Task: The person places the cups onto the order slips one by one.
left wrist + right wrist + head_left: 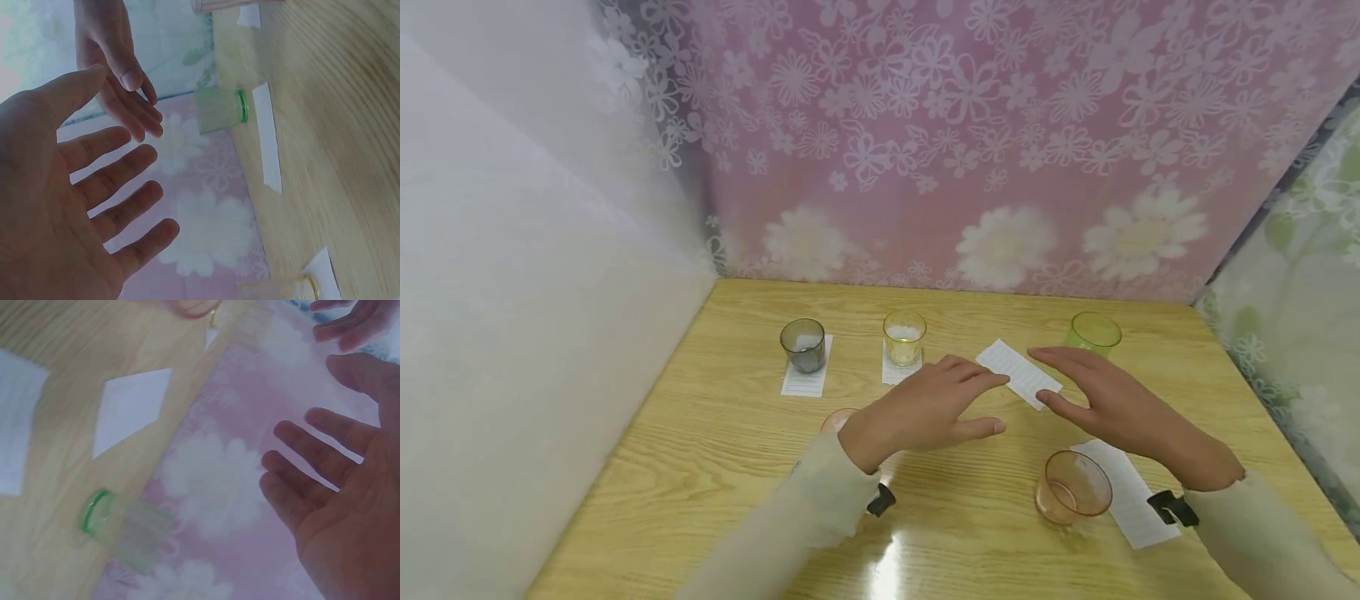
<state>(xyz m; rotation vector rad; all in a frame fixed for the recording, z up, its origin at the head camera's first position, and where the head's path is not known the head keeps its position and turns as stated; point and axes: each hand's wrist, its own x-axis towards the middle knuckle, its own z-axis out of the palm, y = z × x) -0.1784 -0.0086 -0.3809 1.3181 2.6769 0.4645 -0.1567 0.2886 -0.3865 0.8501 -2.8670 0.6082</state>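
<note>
My left hand (928, 404) hovers over the middle of the table with its fingers extended and nothing in it. Facing it, my right hand (1112, 408) is also raised, fingers apart and thumb spread, holding nothing. Between and beyond the hands lies a slanted slip of lined paper (1018, 373). A green glass (1094, 330) stands just behind the right hand, which hides its lower part in the head view. Nearer the front, a pinkish-orange glass (1073, 490) stands beside a longer lined paper (1131, 496) under the right forearm. Another pinkish glass (837, 419) is mostly hidden by the left wrist.
At the back left, a grey glass (803, 346) and a yellow glass (905, 337) each stand on a lined slip. A pink flowered curtain (880, 150) closes off the table's (647, 467) far edge. A pale wall (550, 250) borders the left and flowered cloth (1292, 333) the right.
</note>
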